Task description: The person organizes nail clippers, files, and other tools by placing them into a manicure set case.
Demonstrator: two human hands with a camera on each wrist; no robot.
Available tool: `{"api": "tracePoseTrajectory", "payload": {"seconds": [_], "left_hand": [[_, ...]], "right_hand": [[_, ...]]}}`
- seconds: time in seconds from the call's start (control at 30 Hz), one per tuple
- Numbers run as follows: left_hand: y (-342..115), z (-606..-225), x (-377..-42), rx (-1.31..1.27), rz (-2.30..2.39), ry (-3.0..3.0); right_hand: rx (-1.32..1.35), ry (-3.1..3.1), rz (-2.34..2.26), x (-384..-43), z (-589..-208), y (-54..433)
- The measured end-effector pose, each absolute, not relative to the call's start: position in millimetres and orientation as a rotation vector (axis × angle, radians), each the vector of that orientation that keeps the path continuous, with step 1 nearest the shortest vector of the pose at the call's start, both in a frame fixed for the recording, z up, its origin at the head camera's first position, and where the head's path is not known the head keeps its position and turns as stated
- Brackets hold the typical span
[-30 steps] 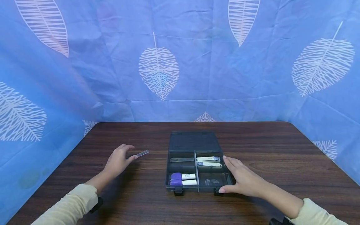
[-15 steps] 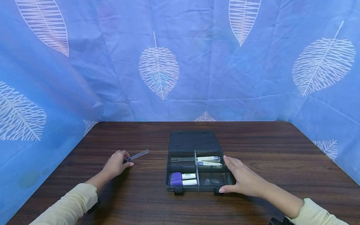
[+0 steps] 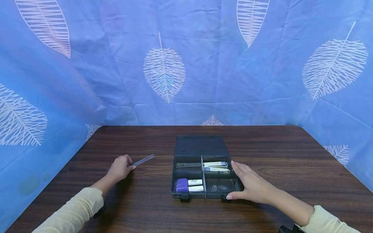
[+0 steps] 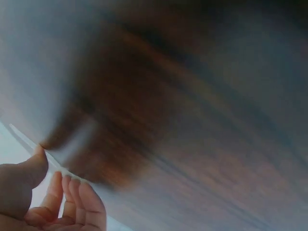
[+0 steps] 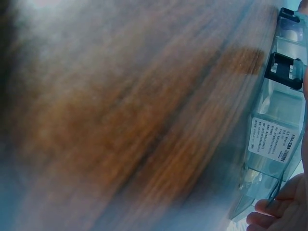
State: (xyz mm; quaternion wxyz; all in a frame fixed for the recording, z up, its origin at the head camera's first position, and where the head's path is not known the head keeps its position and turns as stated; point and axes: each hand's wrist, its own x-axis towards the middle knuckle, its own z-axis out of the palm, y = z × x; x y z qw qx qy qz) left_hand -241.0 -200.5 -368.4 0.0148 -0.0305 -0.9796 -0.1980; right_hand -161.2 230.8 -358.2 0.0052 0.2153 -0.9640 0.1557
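My left hand [image 3: 120, 168] pinches a clear flat strip [image 3: 143, 160] by its near end, a little left of the box. In the left wrist view the strip [image 4: 26, 136] lies between thumb and fingertips. My right hand [image 3: 252, 185] holds the right side of a dark see-through plastic box [image 3: 204, 195], thumb at its front corner, fingers along the side. Its lid [image 3: 201, 146] is folded back. Inside lie a similar clear strip [image 3: 187, 165], two nail clippers [image 3: 216, 169], two purple-and-white tubes [image 3: 183, 185] and small clear pieces [image 3: 222, 187].
The box stands on a dark wooden table [image 3: 271, 145]. Two black latches [image 3: 185, 197] jut from its front edge. A blue cloth [image 3: 116, 58] with white leaf prints hangs behind the table and along both sides. A printed label [image 5: 272, 139] shows on the box in the right wrist view.
My left hand has slid back and left along the strip, so more of it shows past the fingertips. The right hand and box stay in place.
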Motion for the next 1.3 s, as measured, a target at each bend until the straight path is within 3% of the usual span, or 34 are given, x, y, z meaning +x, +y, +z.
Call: {"api": "tracePoseTrajectory", "payload": {"seconds": [0.67,1.3], "left_hand": [[-202.5,-366.6,-242.6,-0.07,-0.627,-3.058],[-205.3,-370.6,-241.1,-0.29,-0.706,-2.945]], "right_hand": [[0.655,-3.019,0.504,-161.8,-359.9,231.0],[0.677,-3.004,0.478,-161.4,-359.2,230.7]]}}
